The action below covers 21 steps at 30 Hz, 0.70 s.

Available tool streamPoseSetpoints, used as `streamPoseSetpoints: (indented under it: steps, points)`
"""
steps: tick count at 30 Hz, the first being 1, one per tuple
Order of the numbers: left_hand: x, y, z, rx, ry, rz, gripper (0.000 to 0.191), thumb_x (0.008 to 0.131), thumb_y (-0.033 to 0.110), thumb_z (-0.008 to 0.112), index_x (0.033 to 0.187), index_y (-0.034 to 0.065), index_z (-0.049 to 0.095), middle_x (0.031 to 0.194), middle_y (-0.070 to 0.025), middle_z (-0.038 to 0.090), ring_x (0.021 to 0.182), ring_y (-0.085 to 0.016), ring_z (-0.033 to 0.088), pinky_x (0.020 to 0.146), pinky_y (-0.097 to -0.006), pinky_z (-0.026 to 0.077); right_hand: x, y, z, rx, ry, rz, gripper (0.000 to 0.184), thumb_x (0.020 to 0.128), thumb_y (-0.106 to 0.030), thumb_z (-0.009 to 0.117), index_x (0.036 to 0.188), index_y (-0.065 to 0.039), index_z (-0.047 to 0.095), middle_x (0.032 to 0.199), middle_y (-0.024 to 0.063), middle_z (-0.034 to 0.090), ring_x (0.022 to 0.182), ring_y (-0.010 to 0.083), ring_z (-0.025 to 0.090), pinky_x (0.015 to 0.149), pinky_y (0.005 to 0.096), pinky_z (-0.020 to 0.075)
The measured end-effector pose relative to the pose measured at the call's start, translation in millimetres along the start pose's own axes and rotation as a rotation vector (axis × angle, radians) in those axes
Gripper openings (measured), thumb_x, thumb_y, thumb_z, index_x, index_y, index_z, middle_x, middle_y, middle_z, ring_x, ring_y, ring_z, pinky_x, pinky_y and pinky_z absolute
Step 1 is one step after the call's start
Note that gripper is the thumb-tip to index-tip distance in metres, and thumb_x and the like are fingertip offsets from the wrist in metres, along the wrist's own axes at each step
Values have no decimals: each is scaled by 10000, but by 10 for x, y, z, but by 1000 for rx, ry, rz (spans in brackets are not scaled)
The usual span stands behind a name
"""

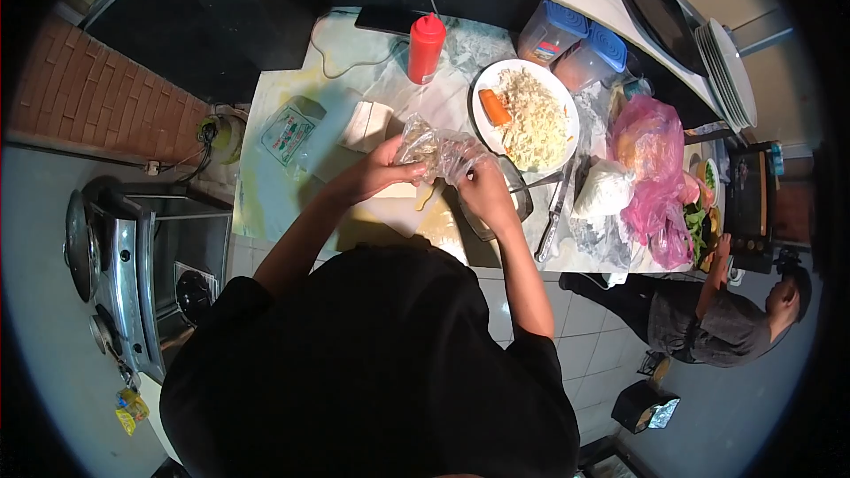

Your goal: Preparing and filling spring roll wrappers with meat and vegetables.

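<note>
Both hands hold a clear plastic bag [425, 146] with brownish contents above the counter. My left hand [392, 166] grips its left end, and my right hand [483, 187] grips the bunched plastic at the right. Below them are a white board or sheet [405, 216] and a glass dish [524, 202] with white contents and a utensil, partly hidden by my right hand. Pale rectangular pieces [367, 125] lie just beyond my left hand. A white plate [478, 106] holds shredded pale food and an orange piece. A red squeeze bottle [426, 50] stands farther back.
A knife [554, 222] lies right of the dish. Beyond it are a knotted white bag [604, 189], a pink plastic bag [647, 153] and blue-lidded containers [558, 23]. A co-worker [717, 318] stands at the counter's right end. A stove [133, 292] is at left.
</note>
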<state>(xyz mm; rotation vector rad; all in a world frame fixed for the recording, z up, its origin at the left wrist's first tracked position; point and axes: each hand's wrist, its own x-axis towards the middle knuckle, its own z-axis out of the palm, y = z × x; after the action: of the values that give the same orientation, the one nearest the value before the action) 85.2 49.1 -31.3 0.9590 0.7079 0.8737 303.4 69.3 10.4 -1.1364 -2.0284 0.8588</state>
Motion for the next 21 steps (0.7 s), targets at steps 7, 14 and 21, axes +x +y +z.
streamPoseSetpoints:
  steps: [7,14,21]
  points:
    - [41,-51,75,-54,90,28,335,1013,152,557,1319,36,486,1153,3,599,1040,-69,567,884,-259,477,10,7,90,13,-122,138,257,830,13,600,1086,26,619,1100,206,636,1048,384,602,932,413,459]
    - [38,-78,28,-138,74,39,349,1015,158,558,1333,34,482,1167,-2,590,1084,-82,555,957,-276,452,18,4,87,91,-102,165,289,832,5,582,1119,19,618,1067,234,641,952,382,633,823,415,491]
    - [120,-145,-105,-118,146,33,357,997,156,583,1331,60,503,1181,3,605,1065,-80,576,914,-278,469,25,-3,-7,58,-128,172,247,857,1,579,1094,15,648,959,172,677,898,286,659,834,361,505]
